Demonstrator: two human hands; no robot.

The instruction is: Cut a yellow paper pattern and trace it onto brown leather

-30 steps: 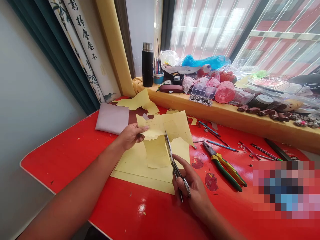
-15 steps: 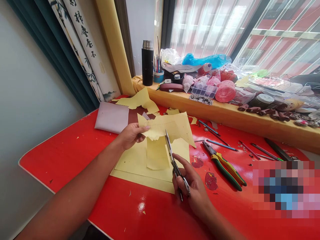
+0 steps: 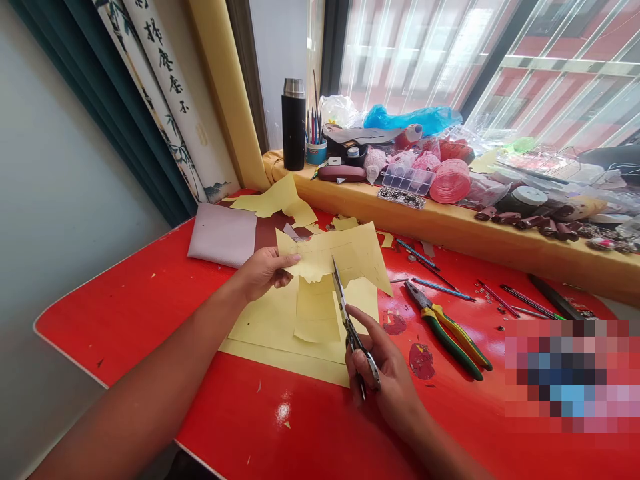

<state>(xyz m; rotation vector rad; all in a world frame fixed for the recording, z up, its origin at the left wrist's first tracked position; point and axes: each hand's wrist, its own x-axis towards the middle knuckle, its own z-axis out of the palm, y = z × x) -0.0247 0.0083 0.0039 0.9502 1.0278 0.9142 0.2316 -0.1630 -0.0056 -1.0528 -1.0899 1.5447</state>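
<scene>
My left hand (image 3: 264,273) pinches a ragged sheet of yellow paper (image 3: 345,252) between thumb and fingers, lifting it above the table. My right hand (image 3: 385,377) grips a pair of narrow metal scissors (image 3: 347,330), their blades pointing up and away from me. The scissor tip reaches the torn lower edge of the held sheet. Under both hands lie more yellow paper sheets (image 3: 265,333), with a loose yellow piece (image 3: 317,311) between the hands.
The red table (image 3: 280,427) carries green-and-yellow pliers (image 3: 450,340), thin blue-handled tools (image 3: 443,289), a grey-lilac pad (image 3: 223,235) and more yellow scraps (image 3: 273,199). Behind it, a yellow-padded sill (image 3: 425,223) holds a black flask (image 3: 293,127) and crowded craft supplies.
The scissors have risen slightly toward the held sheet, and the whole view has drifted a little. Both hands keep the same hold.
</scene>
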